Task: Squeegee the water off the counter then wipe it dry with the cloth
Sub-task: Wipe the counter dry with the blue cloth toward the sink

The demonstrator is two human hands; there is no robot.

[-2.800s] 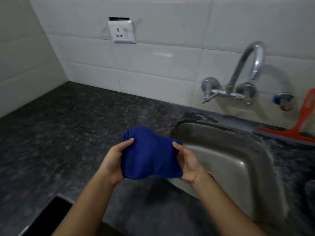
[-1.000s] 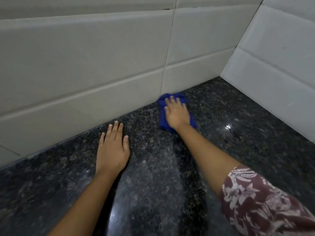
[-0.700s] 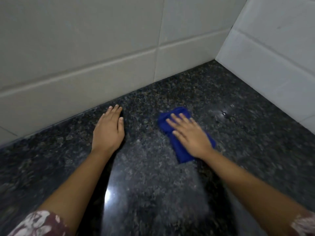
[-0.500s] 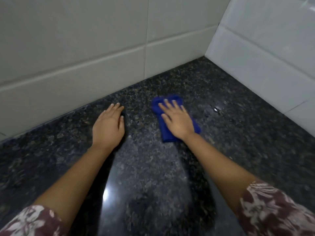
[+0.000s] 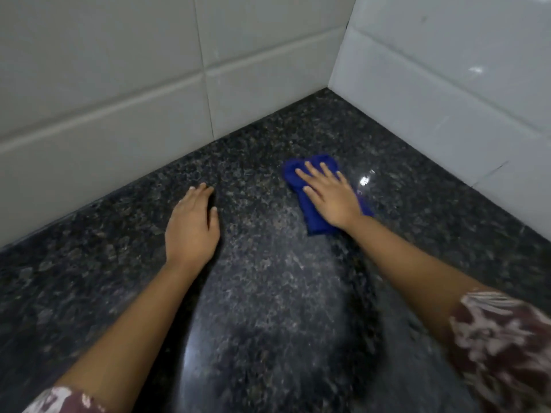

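A folded blue cloth (image 5: 310, 217) lies flat on the dark speckled granite counter (image 5: 268, 293), near the corner where two tiled walls meet. My right hand (image 5: 329, 195) presses down on the cloth with its fingers spread, covering most of it. My left hand (image 5: 190, 228) rests palm-down on the bare counter to the left, fingers together, holding nothing. The squeegee is out of view.
White tiled walls stand along the back (image 5: 119, 84) and the right side (image 5: 447, 84), closing the counter into a corner (image 5: 328, 90). A small bright glint (image 5: 364, 180) shows on the counter just right of the cloth.
My right hand has slid the cloth back and forth over the counter near the corner, and it now sits further right. The left hand has stayed planted.
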